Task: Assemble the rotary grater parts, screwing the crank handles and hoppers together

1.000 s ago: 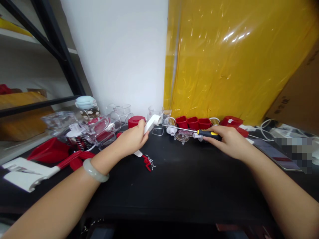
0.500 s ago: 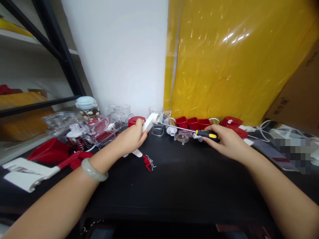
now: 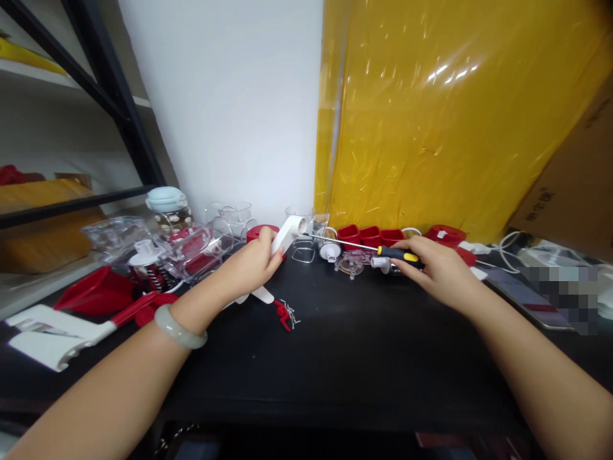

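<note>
My left hand [image 3: 261,259] is closed round a white plastic part [image 3: 287,234] with a round hollow end, held above the black table. In my right hand [image 3: 431,265] is a screwdriver [image 3: 400,254] with a black and yellow handle. Its long shaft points left, and the tip is at the lower edge of the part's round end; I cannot tell whether it touches a screw. Below my left hand, small red pieces [image 3: 283,314] and several screws [image 3: 290,313] lie on the table [image 3: 364,364].
Clear plastic parts [image 3: 191,249], a red scoop-shaped part [image 3: 98,291] and a white part [image 3: 57,332] crowd the left. Red cups [image 3: 370,237] and white fittings [image 3: 330,250] line the back. A phone-like device [image 3: 527,300] and white cables [image 3: 507,246] lie to the right.
Both hands have barely moved. The white part is a touch higher, and the screwdriver's tip has risen slightly with it.
</note>
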Tool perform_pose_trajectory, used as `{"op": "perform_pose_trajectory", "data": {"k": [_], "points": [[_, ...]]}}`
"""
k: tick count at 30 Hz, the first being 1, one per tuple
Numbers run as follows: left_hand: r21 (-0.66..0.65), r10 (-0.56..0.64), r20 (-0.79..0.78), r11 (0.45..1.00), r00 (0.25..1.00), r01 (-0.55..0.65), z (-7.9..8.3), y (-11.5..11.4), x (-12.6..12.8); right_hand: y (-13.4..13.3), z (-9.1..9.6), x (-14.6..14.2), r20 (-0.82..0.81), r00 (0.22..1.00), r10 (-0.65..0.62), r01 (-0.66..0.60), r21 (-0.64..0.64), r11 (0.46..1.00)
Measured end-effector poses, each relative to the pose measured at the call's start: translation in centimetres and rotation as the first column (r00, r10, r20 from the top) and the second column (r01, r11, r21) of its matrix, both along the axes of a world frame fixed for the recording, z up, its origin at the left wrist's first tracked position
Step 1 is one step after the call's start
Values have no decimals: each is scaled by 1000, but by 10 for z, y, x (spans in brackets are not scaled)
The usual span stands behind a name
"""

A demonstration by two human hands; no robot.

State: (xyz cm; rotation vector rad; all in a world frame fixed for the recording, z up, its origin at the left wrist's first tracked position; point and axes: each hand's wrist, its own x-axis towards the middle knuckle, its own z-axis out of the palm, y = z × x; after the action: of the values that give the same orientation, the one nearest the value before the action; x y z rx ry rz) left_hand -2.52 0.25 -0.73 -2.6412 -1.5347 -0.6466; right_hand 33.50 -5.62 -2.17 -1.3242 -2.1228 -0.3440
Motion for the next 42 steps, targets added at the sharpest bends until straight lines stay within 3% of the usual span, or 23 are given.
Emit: {"op": "perform_pose_trajectory", "data": {"k": [12, 19, 26, 32, 37, 42], "points": [[8, 5, 12, 1000, 1000, -5, -1, -1, 1, 3, -4, 3, -34, 993, 111, -109, 73, 991], [12, 6, -4, 1000, 1000, -6, -1, -1, 2, 2, -4, -2, -45, 997, 70, -65, 105, 992], [10, 21, -53, 1000, 998, -20, -2, -2, 3, -7, 2, -6, -21, 1000, 22, -23, -44, 999], [13, 28, -49, 1000, 998, -27, -2, -2, 4, -3, -1, -3, 28, 998, 59, -62, 86, 994], [5, 23, -46, 1000, 999, -23, -1, -3, 4, 1, -4, 0, -2, 1000, -1, 2, 154, 988], [25, 6, -43, 1000, 999, -5, -2, -2, 3, 1, -7, 0, 111, 989, -102, 101, 14, 995]]}}
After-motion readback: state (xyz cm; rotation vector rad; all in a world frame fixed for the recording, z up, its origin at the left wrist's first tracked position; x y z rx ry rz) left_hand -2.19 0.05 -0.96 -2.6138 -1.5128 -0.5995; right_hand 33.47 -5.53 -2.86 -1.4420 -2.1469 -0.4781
